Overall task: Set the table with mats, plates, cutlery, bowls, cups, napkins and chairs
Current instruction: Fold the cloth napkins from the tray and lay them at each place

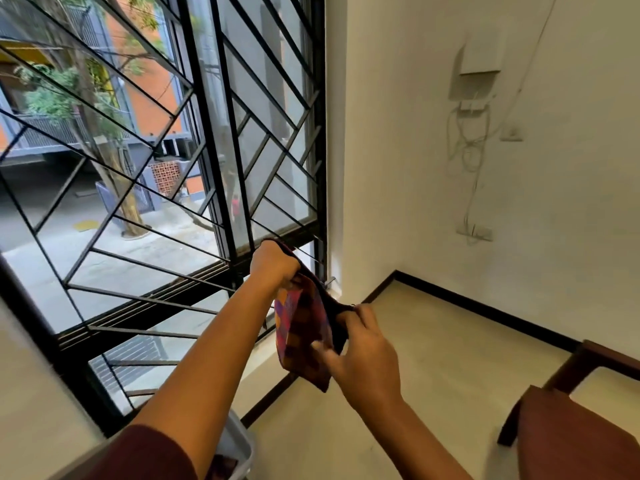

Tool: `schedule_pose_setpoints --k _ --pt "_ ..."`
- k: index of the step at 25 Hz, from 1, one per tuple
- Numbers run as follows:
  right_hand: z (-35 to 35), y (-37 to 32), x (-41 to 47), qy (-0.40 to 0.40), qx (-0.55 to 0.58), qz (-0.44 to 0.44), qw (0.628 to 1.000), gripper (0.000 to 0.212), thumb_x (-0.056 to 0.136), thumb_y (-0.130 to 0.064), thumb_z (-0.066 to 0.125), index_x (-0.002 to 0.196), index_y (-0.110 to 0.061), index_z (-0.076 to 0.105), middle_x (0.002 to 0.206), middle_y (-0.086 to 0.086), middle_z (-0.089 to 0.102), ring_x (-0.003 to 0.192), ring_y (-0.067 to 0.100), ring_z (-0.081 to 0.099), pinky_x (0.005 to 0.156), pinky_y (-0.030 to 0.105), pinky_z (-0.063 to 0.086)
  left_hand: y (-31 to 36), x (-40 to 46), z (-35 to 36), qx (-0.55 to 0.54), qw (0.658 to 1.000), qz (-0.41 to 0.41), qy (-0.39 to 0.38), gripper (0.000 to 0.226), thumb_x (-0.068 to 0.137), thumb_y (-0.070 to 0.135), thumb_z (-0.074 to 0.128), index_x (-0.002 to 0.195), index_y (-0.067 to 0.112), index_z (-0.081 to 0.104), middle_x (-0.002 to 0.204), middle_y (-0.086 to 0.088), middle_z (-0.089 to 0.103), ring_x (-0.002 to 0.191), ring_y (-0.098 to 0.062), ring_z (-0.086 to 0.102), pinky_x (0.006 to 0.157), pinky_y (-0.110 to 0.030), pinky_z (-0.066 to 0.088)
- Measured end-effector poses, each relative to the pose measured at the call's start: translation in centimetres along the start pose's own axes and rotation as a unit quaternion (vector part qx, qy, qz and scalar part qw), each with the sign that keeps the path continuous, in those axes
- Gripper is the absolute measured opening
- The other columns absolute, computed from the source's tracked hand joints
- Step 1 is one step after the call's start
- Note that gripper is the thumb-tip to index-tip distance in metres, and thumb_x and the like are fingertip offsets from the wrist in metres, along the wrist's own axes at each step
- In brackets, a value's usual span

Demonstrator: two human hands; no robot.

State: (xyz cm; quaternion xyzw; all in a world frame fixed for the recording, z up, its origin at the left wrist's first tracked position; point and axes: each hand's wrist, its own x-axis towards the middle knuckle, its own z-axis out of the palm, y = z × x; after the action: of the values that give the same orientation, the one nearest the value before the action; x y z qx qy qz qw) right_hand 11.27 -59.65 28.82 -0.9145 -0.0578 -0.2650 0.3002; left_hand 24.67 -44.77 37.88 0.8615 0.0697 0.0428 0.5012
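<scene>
cloth: checked napkin/mat [304,334] held mid-air betw both hands, by the window grille [194,188], above floor.
L hand [273,263]: gripping top edge, fingers curled round it.
R hand [363,344]: pinching lower side edge.
risk: one grip slips → cloth drops to floor, gets dirty.
risk 2: corner could snag on grille.
chair [575,420]: close at right, no table in view.
</scene>
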Motion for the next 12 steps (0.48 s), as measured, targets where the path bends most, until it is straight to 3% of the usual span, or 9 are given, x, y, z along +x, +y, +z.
schedule_pose_setpoints --k 2,4,6,8,10,12 --pt "0.7 0.7 0.8 0.074 0.026 -0.016 0.997 0.017 0.086 -0.034 0.071 0.097 -0.020 0.070 0.098 -0.013 0.055 0.068 0.008 0.059 0.056 0.014 0.045 -0.3 0.3 -0.9 0.035 0.999 0.016 0.006 0.002 0.079 0.000 0.062 0.080 -0.002 0.061 0.077 -0.023 0.068 0.062 -0.037 0.070 0.064 -0.050 0.060" --pt "-0.3 1.5 2.4 0.132 0.106 0.005 0.986 0.003 0.084 -0.022 0.075 0.087 -0.021 0.073 0.088 -0.014 0.059 0.069 0.005 0.060 0.058 0.014 0.045 -0.9 0.5 -2.4 0.065 0.997 0.047 0.023 0.009 0.082 0.009 0.062 0.084 0.001 0.066 0.079 -0.017 0.071 0.065 -0.031 0.071 0.063 -0.046 0.061" --pt "-1.8 2.2 4.3 0.168 0.190 0.042 0.967 0.004 0.083 -0.019 0.076 0.082 -0.022 0.074 0.083 -0.013 0.063 0.074 0.004 0.062 0.064 0.025 0.051 -1.5 0.5 -4.3 0.103 0.989 0.107 0.005 0.023 0.092 0.022 0.059 0.086 0.003 0.070 0.077 -0.008 0.071 0.061 -0.015 0.069 0.064 -0.038 0.060" --pt "-3.1 2.8 6.3 0.180 0.280 0.080 0.939 0.007 0.084 -0.016 0.075 0.081 -0.023 0.074 0.083 -0.009 0.067 0.079 0.007 0.066 0.074 0.036 0.055 -1.9 0.1 -6.1 0.167 0.960 0.215 -0.066 0.034 0.097 0.038 0.054 0.090 0.011 0.074 0.083 0.001 0.067 0.068 -0.001 0.063 0.068 -0.028 0.054" --pt "-4.2 3.1 8.0 0.170 0.356 0.110 0.912 0.011 0.085 -0.013 0.073 0.084 -0.024 0.074 0.088 -0.003 0.071 0.086 0.015 0.069 0.082 0.042 0.057 -2.0 -0.4 -7.4 0.160 0.938 0.280 -0.129 0.027 0.090 0.041 0.060 0.093 0.018 0.074 0.089 0.004 0.068 0.080 -0.005 0.063 0.074 -0.025 0.052" --pt "-5.1 3.2 9.3 0.156 0.367 0.120 0.909 0.010 0.085 -0.014 0.072 0.087 -0.024 0.074 0.090 0.001 0.072 0.086 0.018 0.069 0.083 0.043 0.058 -2.1 -0.5 -8.0 0.130 0.935 0.303 -0.129 0.020 0.080 0.040 0.071 0.088 0.022 0.073 0.085 0.007 0.068 0.082 -0.005 0.064 0.071 -0.020 0.052"
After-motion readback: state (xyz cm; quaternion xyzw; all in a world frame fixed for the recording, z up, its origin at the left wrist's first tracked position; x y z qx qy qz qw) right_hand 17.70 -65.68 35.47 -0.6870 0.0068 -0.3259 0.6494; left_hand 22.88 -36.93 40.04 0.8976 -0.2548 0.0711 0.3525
